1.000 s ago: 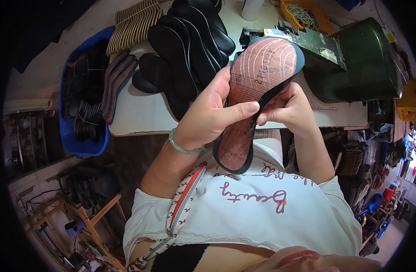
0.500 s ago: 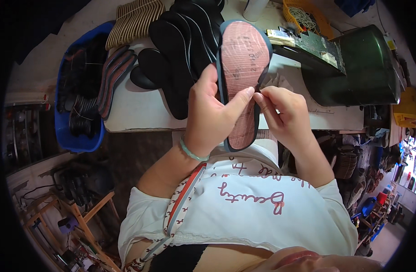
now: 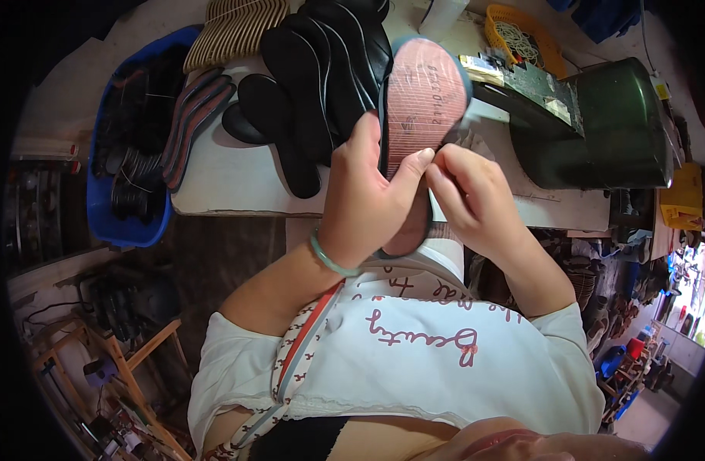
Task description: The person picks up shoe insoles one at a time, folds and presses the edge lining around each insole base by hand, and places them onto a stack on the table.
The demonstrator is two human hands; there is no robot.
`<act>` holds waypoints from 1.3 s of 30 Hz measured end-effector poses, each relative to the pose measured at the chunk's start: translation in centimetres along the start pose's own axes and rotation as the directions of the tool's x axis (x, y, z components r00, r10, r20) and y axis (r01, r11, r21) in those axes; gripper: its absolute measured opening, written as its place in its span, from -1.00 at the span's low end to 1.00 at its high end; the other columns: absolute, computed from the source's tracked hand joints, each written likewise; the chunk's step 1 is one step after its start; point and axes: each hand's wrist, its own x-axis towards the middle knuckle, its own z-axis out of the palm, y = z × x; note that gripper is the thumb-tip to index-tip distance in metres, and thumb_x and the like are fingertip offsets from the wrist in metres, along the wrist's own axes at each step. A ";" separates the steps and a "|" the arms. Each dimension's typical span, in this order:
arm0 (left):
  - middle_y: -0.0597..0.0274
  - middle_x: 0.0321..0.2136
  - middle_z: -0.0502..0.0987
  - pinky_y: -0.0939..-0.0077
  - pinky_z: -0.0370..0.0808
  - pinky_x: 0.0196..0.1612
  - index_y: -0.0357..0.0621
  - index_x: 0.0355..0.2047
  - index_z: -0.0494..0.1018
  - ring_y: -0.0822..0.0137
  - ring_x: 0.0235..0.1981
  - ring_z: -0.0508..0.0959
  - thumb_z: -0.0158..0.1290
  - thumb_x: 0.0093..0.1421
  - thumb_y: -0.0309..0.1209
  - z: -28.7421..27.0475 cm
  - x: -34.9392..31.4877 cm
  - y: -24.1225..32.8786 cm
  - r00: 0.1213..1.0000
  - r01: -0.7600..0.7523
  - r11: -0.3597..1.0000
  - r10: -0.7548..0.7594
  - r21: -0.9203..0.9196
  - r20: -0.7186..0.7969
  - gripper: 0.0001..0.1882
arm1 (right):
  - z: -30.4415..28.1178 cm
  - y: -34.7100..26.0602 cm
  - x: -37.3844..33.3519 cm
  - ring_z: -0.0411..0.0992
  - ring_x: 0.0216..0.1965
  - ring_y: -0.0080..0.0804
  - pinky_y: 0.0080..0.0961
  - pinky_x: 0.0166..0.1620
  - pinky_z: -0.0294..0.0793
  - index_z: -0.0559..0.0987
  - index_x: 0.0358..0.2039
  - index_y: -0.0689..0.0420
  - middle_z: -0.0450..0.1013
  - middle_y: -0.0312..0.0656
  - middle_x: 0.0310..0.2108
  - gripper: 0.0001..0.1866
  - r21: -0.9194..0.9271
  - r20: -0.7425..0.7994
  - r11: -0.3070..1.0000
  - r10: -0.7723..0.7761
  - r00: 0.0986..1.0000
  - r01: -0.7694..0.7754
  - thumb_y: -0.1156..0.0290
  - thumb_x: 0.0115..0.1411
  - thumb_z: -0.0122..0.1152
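A shoe insole (image 3: 423, 92) with a pink, lined face and a dark rim is held up in front of me, its wide end pointing away. My left hand (image 3: 371, 180) wraps round its left side, the thumb lying across the pink face. With thumb and fingertips, my right hand (image 3: 467, 180) pinches the dark edge at the insole's right side, close to my left thumb. Behind it on the table lie several black insoles (image 3: 295, 69), overlapping in a row. Part of the insole's narrow end is covered by my left hand.
On the white table (image 3: 237, 180) stand a bundle of tan insoles (image 3: 233, 34) and a few pink-and-black ones (image 3: 195, 123). A blue tub (image 3: 129, 237) of dark pieces is at the left. Right are a dark green machine (image 3: 621, 131) and a yellow basket (image 3: 548, 50) of cord.
The insole has tilted and shifted slightly right in the picture, its wide end swinging right. Both hands keep their hold; the right pinch sits much the same on the edge.
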 end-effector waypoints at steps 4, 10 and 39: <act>0.22 -0.11 0.50 0.58 0.42 0.00 -0.33 -0.04 0.33 0.44 -0.13 0.51 0.02 0.25 -0.55 -1.1 0.7 0.8 0.914 0.402 0.607 -0.219 -0.686 0.343 -0.72 | -2.7 0.2 0.3 0.39 -0.48 -0.60 -0.65 -0.42 0.36 0.44 -0.36 0.26 0.38 -0.30 -0.54 -0.85 0.787 0.361 0.504 0.093 0.928 -0.356 0.43 0.23 0.12; 0.19 -0.13 0.51 0.53 0.47 -0.01 -0.30 0.04 0.28 0.45 -0.13 0.53 0.03 0.27 -0.43 -1.3 0.9 2.0 0.853 0.522 0.238 -0.148 -0.819 0.501 -0.63 | -0.6 4.3 -0.4 0.46 -0.58 -0.50 -0.61 -0.53 0.50 0.49 -0.36 0.33 0.48 -0.17 -0.55 -0.82 0.942 0.334 0.047 -0.002 0.943 -0.334 0.52 0.09 0.30; 0.18 -0.16 0.48 0.53 0.45 -0.03 -0.37 0.01 0.25 0.48 -0.14 0.48 0.27 0.06 -0.48 -3.1 0.1 1.5 0.924 0.299 0.845 -0.141 -0.443 0.355 -0.43 | 0.2 0.9 -0.1 0.55 -0.50 -0.41 -0.54 -0.43 0.60 0.48 -0.38 0.33 0.52 -0.14 -0.49 -0.87 0.910 0.352 0.125 0.273 0.895 -0.396 0.51 0.21 0.19</act>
